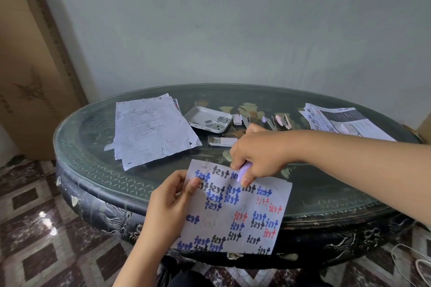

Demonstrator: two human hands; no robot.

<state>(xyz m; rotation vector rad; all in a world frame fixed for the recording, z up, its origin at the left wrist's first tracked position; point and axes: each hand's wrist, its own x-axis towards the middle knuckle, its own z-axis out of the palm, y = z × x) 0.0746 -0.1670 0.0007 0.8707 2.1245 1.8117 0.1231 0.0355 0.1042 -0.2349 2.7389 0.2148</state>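
Note:
A sheet of paper (235,214) covered with handwritten "test" words in blue, black and red is held above the table's near edge. My left hand (170,205) pinches its left edge, thumb on top. My right hand (258,156) grips a small lilac stapler (242,171) at the sheet's top edge, its jaws over the paper. Most of the stapler is hidden by my fingers.
An oval glass-topped table (98,154) carries a pile of printed sheets (151,130) at left, a white tray (198,115) with staple strips, a small staple box (222,141), several small staplers (277,121), and another paper pile (345,123) at right. A cardboard box (30,72) leans at left.

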